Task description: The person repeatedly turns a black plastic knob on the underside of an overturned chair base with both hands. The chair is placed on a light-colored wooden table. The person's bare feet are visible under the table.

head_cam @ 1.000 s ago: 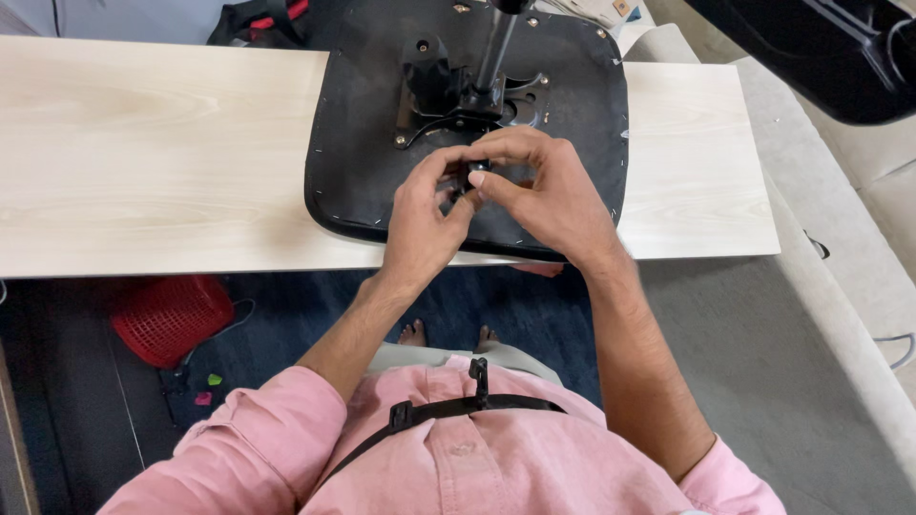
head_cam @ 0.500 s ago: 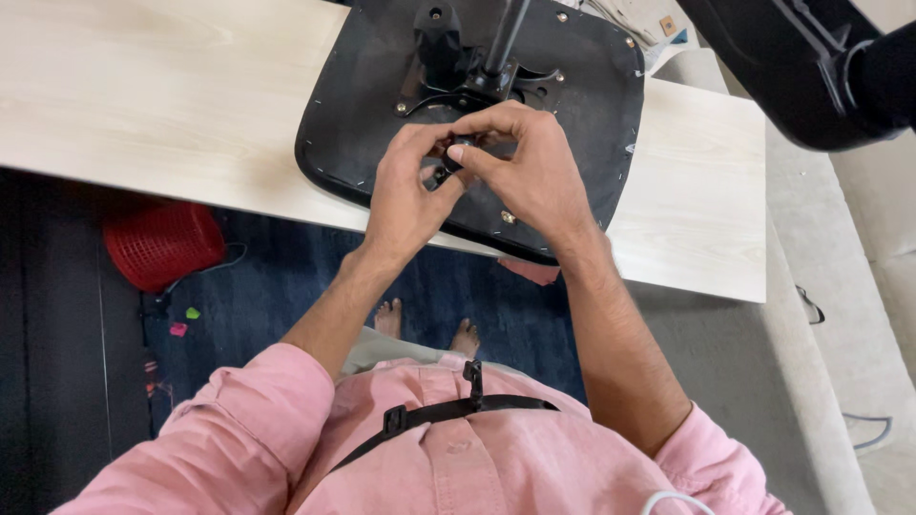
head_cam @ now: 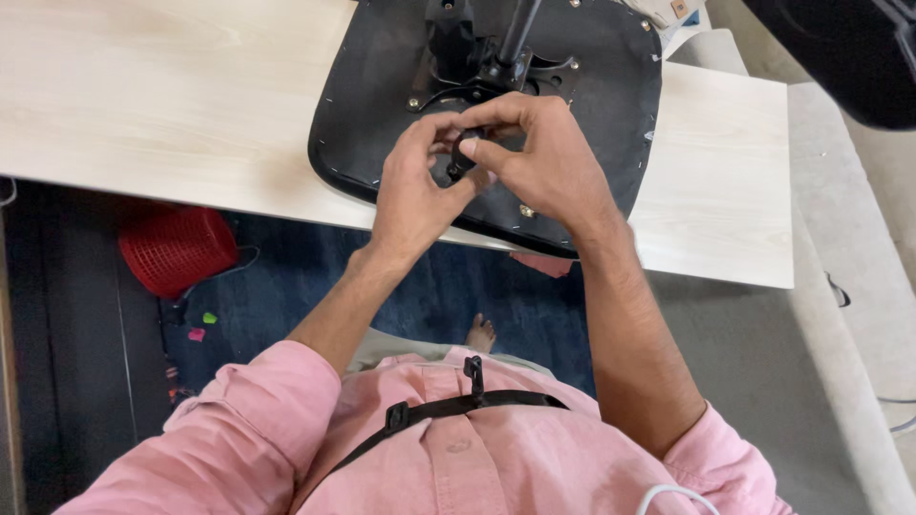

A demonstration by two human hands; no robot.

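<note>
both hands [head_cam: 477, 176] around a small black part [head_cam: 462, 157] over an upturned chair seat [head_cam: 601, 105]

Light was bright and even, daylight-like, no hard glare that I could see. The pale tabletop [head_cam: 172, 105] was well lit; the black seat base [head_cam: 592, 124] kept little detail, only small glints on its screws. Under the table the floor went dim, red basket [head_cam: 176, 250] in shade. Soft shadow fell under both hands. Focus was sharp at centre; pink shirt [head_cam: 496, 458] near me looked slightly soft. Wide-angle stretch showed at edges.
</note>
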